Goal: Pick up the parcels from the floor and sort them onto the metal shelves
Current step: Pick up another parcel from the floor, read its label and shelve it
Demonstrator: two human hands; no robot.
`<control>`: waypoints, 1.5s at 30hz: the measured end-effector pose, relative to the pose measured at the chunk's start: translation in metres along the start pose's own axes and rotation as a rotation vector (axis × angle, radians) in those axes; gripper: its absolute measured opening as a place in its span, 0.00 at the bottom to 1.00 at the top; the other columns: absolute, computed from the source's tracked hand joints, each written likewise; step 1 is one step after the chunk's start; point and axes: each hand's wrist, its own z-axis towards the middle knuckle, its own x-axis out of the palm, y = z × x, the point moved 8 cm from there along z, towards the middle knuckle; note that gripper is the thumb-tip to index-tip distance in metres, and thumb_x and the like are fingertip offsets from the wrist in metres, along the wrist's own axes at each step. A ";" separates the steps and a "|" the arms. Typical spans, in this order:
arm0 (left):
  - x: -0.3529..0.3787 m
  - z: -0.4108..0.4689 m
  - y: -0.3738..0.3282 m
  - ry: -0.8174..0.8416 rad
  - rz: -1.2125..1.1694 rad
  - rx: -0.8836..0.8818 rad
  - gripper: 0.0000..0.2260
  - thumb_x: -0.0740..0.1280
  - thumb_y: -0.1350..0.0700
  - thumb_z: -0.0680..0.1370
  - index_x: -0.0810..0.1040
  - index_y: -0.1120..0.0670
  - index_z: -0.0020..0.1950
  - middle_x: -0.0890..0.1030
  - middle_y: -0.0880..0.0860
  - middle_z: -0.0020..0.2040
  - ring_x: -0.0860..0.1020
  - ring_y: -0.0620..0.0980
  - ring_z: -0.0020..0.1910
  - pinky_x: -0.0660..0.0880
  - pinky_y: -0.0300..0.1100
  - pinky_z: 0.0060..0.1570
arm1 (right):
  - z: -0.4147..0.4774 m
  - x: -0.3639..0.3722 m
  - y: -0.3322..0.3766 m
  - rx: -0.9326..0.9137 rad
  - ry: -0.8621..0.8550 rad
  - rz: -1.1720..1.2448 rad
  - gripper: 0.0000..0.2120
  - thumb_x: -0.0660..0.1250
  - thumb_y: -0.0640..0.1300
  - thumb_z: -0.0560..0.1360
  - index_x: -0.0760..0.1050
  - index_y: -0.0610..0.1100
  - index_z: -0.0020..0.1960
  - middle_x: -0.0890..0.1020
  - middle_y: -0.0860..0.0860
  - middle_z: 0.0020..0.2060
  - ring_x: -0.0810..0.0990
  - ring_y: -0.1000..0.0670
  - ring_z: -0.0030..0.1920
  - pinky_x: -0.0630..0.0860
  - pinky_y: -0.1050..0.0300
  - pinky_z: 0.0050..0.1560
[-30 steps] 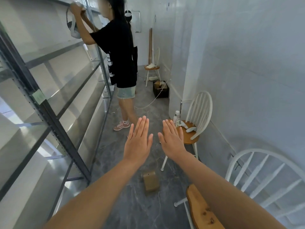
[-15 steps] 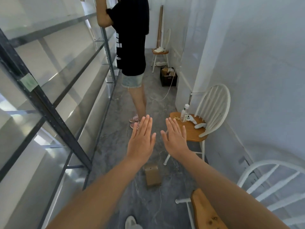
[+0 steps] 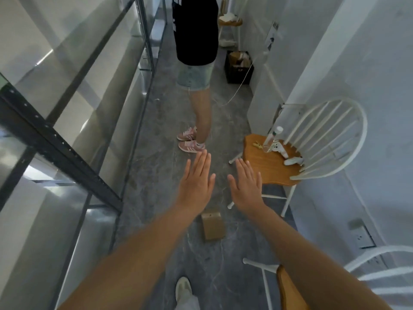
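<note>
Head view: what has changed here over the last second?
The view tipped downward: the other person now shows only from the torso down, and the wearer's shoe has come into sight. Nothing was grasped or released. The left hand and right hand stay flat and empty; the parcel still lies on the floor.

The standing person [image 3: 196, 36] is cropped above the torso.
</note>
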 end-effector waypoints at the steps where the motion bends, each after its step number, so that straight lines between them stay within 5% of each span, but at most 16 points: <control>1: 0.009 0.004 0.011 0.021 0.002 -0.003 0.27 0.50 0.49 0.85 0.55 0.60 0.81 0.55 0.56 0.82 0.51 0.51 0.82 0.50 0.54 0.80 | 0.004 0.014 -0.004 0.020 0.027 -0.004 0.28 0.48 0.54 0.84 0.49 0.47 0.81 0.51 0.53 0.81 0.43 0.54 0.80 0.38 0.46 0.77; 11: 0.119 0.017 0.075 0.242 -0.035 -0.106 0.30 0.41 0.45 0.83 0.51 0.58 0.82 0.50 0.54 0.83 0.46 0.50 0.82 0.46 0.52 0.80 | 0.065 0.115 -0.048 0.090 0.169 -0.018 0.28 0.50 0.54 0.84 0.50 0.47 0.81 0.53 0.53 0.81 0.45 0.54 0.80 0.41 0.45 0.78; 17: 0.216 0.020 0.104 0.309 -0.114 -0.245 0.26 0.47 0.49 0.86 0.47 0.56 0.82 0.46 0.51 0.83 0.42 0.46 0.81 0.39 0.47 0.80 | 0.105 0.201 -0.106 0.105 0.285 -0.029 0.27 0.50 0.52 0.84 0.50 0.47 0.81 0.53 0.53 0.81 0.45 0.54 0.80 0.39 0.46 0.77; 24: 0.374 -0.030 0.180 0.419 -0.204 -0.571 0.25 0.49 0.51 0.86 0.51 0.57 0.82 0.51 0.52 0.83 0.47 0.48 0.82 0.42 0.46 0.80 | 0.138 0.343 -0.221 0.216 0.440 -0.061 0.26 0.52 0.49 0.84 0.53 0.47 0.81 0.54 0.51 0.80 0.47 0.52 0.80 0.43 0.44 0.78; 31: 0.535 -0.117 0.225 0.422 -0.670 -1.169 0.23 0.53 0.54 0.86 0.58 0.56 0.81 0.58 0.53 0.81 0.56 0.50 0.80 0.52 0.44 0.77 | 0.156 0.476 -0.320 0.212 0.568 -0.110 0.25 0.54 0.47 0.84 0.57 0.40 0.78 0.62 0.43 0.77 0.58 0.45 0.78 0.53 0.45 0.77; 35: 0.605 -0.149 0.238 0.411 -0.767 -1.345 0.22 0.53 0.53 0.86 0.60 0.55 0.80 0.62 0.53 0.80 0.61 0.51 0.79 0.56 0.43 0.75 | 0.164 0.539 -0.357 0.241 0.644 -0.059 0.25 0.55 0.46 0.84 0.58 0.40 0.78 0.63 0.43 0.77 0.63 0.43 0.76 0.59 0.47 0.75; 41: 0.701 -0.157 0.261 0.342 -0.873 -1.461 0.21 0.52 0.51 0.86 0.62 0.53 0.80 0.63 0.51 0.80 0.62 0.51 0.78 0.57 0.43 0.75 | 0.161 0.632 -0.408 0.524 0.646 0.234 0.25 0.53 0.48 0.85 0.56 0.42 0.80 0.60 0.44 0.79 0.60 0.44 0.78 0.57 0.50 0.75; 45: 0.749 -0.156 0.269 0.225 -1.171 -1.641 0.21 0.54 0.47 0.85 0.68 0.52 0.77 0.69 0.50 0.76 0.70 0.52 0.73 0.66 0.48 0.71 | 0.158 0.659 -0.420 0.639 0.598 0.328 0.25 0.51 0.51 0.85 0.58 0.44 0.79 0.63 0.44 0.78 0.63 0.43 0.77 0.58 0.48 0.76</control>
